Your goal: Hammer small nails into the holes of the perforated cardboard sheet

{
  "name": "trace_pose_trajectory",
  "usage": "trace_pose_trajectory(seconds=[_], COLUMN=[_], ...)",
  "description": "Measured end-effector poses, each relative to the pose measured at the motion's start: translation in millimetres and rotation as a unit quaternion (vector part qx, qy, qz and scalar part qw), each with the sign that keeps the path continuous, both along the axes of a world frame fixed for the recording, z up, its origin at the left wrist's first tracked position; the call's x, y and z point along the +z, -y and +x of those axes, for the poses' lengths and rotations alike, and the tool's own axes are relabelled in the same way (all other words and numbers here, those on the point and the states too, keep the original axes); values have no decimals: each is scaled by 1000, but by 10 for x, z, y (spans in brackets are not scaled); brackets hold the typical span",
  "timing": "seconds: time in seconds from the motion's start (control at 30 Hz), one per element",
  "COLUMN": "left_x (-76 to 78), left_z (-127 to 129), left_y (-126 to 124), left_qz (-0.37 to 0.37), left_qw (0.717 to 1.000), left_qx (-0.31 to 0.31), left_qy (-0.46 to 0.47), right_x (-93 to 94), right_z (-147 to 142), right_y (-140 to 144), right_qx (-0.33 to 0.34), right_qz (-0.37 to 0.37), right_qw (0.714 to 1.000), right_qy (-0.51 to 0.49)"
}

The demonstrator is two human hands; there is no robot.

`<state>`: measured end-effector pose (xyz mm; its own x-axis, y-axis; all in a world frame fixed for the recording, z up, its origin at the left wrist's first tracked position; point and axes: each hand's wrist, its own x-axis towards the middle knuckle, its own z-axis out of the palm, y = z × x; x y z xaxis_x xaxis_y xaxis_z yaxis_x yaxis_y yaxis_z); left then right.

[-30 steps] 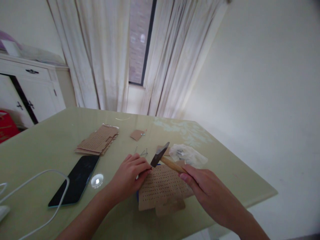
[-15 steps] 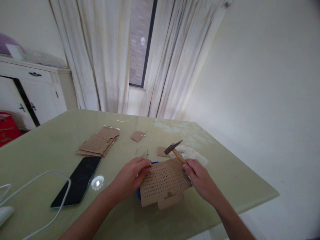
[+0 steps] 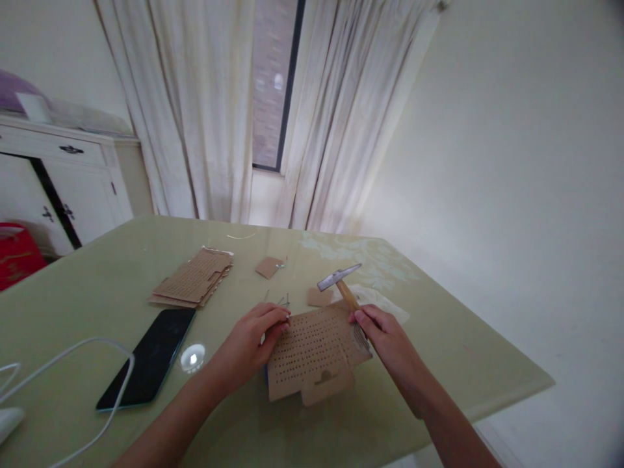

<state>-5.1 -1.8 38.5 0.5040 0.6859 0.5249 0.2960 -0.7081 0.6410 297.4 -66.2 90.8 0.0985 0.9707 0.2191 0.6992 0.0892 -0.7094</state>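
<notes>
Hammer (image 3: 340,278) in right hand (image 3: 385,337) above cardboard (image 3: 312,351)

Hammer (image 3: 338,278) raised over perforated cardboard (image 3: 312,351)

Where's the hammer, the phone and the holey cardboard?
hammer (image 3: 338,277), head view, on its metal head.
phone (image 3: 149,355), head view, middle of the dark screen.
holey cardboard (image 3: 312,348), head view, centre of the punched sheet.

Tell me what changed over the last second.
The right hand swung the hammer up and back, its head lifting off the perforated cardboard. The left hand stayed at the cardboard's left edge; phone and cardboard stack unmoved.
</notes>
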Motion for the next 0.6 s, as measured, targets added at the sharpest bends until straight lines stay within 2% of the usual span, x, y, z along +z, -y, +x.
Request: trace_pose_trajectory(seconds=[0.13, 0.23, 0.33, 0.5, 0.6], left_x=[-2, 9, 6, -4, 14], left_z=[-7, -3, -2, -7, -8], left_y=[-23, -15, -4, 6, 8], left_qz=[-16, -10, -4, -18, -44], left_qw=[1000, 1000, 1000, 999, 998], left_qx=[-4, -1, 6, 6, -6], left_qy=[-9, -21, -27, -29, -34], right_x=[-114, -99, 68, 455, 486], right_z=[19, 14, -44, -252, -296], right_y=[-102, -88, 10, 240, 242], right_qx=[11, 18, 32, 85, 80], right_qz=[-8, 9, 24, -35, 10], right_qw=[1000, 999, 996, 980, 981], right_qy=[17, 33, 73, 178, 179])
